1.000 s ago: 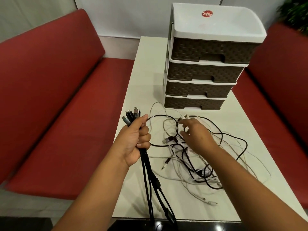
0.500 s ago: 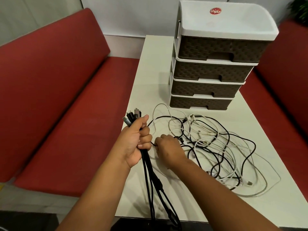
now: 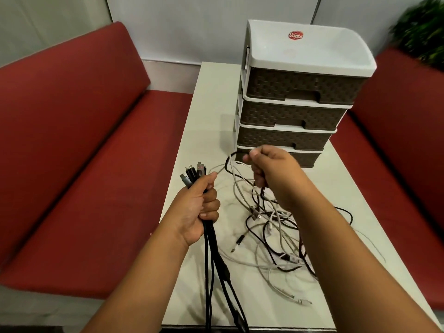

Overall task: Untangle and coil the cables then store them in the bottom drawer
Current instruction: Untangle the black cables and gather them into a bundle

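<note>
A person's left hand (image 3: pixel 199 210) holds a bundle (image 3: pixel 211 236) of dark cables upright in a closed grip, plugs (image 3: pixel 192 173) fanned above the fist and cords trailing off the near edge of the white counter (image 3: pixel 206 111). The right hand (image 3: pixel 271 174), raised in front of the bottom drawer (image 3: pixel 310 158) of a shut four-drawer chest (image 3: pixel 300 92), pinches a black cable (image 3: pixel 230 162) lifted from the tangle (image 3: pixel 271 236) of black and white cables lying on the counter. Red benches (image 3: pixel 84 164) flank both sides.

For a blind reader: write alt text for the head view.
The left hand grips a bundle of black cables while the right hand lifts a black cable from a tangle on a white table before a four-drawer organizer.
</note>
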